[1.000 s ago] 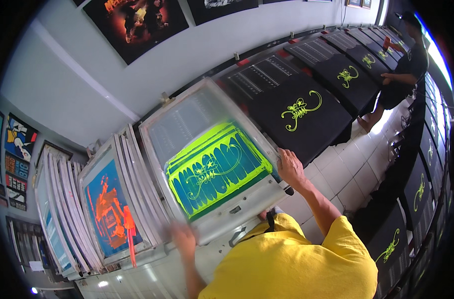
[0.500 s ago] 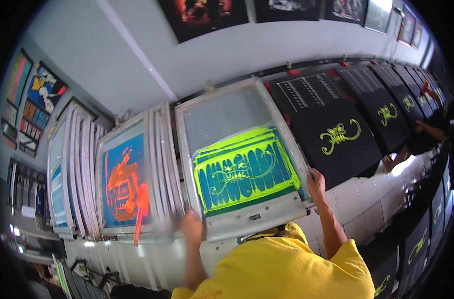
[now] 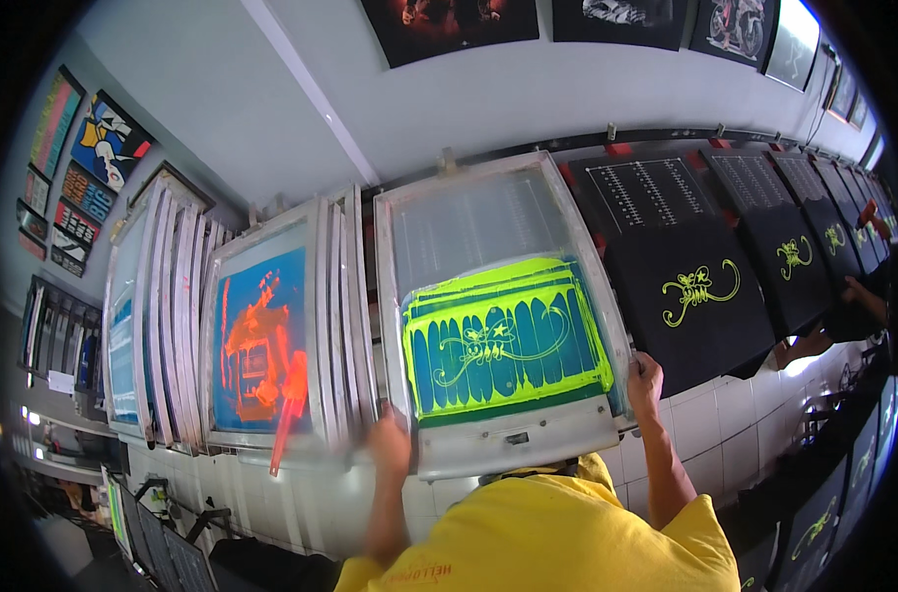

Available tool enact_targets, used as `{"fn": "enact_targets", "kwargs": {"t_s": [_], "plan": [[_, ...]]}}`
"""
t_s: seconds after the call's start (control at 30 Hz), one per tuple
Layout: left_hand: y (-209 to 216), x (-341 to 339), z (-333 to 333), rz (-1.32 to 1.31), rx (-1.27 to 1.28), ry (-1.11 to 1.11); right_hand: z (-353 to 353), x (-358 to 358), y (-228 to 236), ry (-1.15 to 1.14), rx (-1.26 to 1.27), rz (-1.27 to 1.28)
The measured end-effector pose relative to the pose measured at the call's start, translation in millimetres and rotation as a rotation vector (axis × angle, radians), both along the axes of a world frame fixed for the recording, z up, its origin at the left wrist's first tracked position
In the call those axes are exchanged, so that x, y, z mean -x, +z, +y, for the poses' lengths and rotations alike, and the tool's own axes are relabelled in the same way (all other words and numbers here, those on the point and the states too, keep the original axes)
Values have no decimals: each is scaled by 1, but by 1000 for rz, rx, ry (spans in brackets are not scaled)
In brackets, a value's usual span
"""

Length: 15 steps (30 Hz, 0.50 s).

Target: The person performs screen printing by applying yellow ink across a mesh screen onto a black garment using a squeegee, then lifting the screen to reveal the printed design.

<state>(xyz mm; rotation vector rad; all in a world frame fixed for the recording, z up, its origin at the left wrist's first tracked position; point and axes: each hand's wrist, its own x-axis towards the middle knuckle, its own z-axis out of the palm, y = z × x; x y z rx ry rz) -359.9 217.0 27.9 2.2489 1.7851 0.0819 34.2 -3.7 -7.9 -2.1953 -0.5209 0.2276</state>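
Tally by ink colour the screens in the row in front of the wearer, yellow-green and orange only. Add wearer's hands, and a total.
Yellow-green-inked screen: 1
Orange-inked screen: 1
Hands: 2 (left hand, right hand)
Total: 4

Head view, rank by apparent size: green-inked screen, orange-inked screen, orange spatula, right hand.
1. green-inked screen
2. orange-inked screen
Last: orange spatula and right hand, too alike to rank.
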Motion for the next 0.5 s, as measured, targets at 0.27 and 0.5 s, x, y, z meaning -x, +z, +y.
{"fn": "enact_targets", "kwargs": {"t_s": [0.27,0.5], "plan": [[-17,8,7,-100,-65,-25,5,-11,-25,-21,-8,-73],[-17,14,6,-312,-208,13,7,-20,-14,22,-26,14]]}}
